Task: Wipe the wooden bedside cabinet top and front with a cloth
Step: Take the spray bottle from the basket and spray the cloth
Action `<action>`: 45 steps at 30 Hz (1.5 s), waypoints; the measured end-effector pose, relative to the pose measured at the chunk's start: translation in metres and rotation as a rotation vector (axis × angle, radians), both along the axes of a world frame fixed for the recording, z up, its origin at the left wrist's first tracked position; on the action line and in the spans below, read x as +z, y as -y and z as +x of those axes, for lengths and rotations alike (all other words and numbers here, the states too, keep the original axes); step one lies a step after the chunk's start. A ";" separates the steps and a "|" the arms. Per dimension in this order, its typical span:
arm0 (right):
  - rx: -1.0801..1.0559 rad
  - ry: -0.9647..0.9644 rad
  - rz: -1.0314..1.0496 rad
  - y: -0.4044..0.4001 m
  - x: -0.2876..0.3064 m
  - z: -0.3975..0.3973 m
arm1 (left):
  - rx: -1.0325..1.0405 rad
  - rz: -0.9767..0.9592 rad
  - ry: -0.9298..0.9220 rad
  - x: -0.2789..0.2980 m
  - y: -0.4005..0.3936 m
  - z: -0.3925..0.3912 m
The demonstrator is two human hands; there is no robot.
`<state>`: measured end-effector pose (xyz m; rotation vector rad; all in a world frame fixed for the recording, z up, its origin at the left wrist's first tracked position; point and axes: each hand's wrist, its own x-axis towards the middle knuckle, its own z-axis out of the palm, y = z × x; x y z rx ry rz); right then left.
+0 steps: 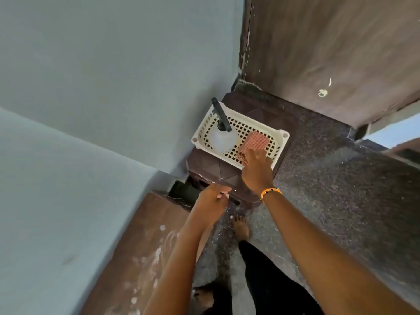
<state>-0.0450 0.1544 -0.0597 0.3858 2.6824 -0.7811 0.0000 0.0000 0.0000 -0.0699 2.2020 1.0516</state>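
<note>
Right hand (256,169) reaches into basket (279,138) on cabinet (211,165), fingers (247,159) closing on cloth (255,142); left hand (213,195), fingers curled, rests at cabinet's front edge; wiping apparently not begun; basket and bottle (221,137) occupy top.

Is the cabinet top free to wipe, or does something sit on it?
Not free. A white basket holding a spray bottle and the cloth covers most of the cabinet top. The right hand reaches the cloth unobstructed.
</note>
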 end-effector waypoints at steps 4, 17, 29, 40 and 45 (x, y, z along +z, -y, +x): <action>0.051 -0.011 0.111 -0.009 -0.021 -0.020 | 0.107 0.034 0.117 -0.013 -0.013 -0.010; -0.385 -0.122 -0.384 -0.037 -0.004 -0.045 | 0.726 0.360 0.520 -0.007 -0.024 -0.032; -0.017 -0.131 -0.665 -0.014 0.100 0.034 | 1.155 1.072 0.611 -0.003 -0.034 -0.026; -0.085 -0.126 -0.729 0.008 0.093 0.038 | 0.999 0.967 0.489 0.007 0.002 0.005; -0.318 0.056 -0.679 -0.003 0.058 0.017 | 1.016 0.962 0.434 0.009 0.017 0.009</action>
